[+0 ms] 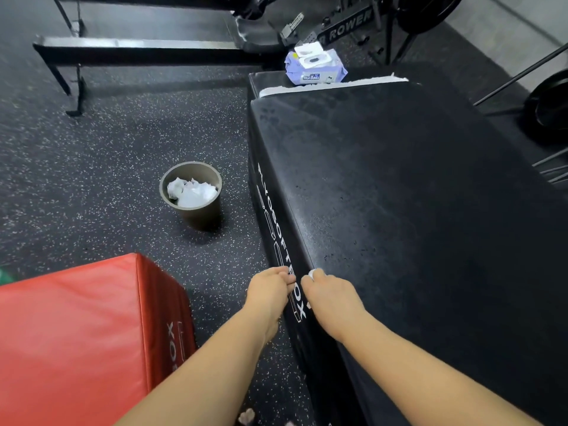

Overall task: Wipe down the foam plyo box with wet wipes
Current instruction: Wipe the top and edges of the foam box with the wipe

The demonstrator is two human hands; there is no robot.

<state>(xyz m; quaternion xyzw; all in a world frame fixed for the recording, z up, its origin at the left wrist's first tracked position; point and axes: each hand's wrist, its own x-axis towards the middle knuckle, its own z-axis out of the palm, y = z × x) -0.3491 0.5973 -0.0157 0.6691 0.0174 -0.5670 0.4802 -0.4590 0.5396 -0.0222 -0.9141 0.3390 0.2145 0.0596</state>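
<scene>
Right grip [327, 292] clamped on a wipe [311, 273] at the top edge of the box [399, 195], left grip [270, 287] curled against its side; bin [201, 216] ahead-left on speckled floor [92, 167], pack [316, 68] far ahead.

A dark rubber floor [92, 155] flecked with white fills the left side. A small round grey bin [199, 215] stands upright on it, holding crumpled white sheets [192, 192]. Nearer, at lower left, sits a red padded box [76, 333] with white lettering on its side. A black metal frame [138, 46] crosses the top, with a rowing machine [350, 26] beside it and a black weight plate [550, 109] far right.
</scene>
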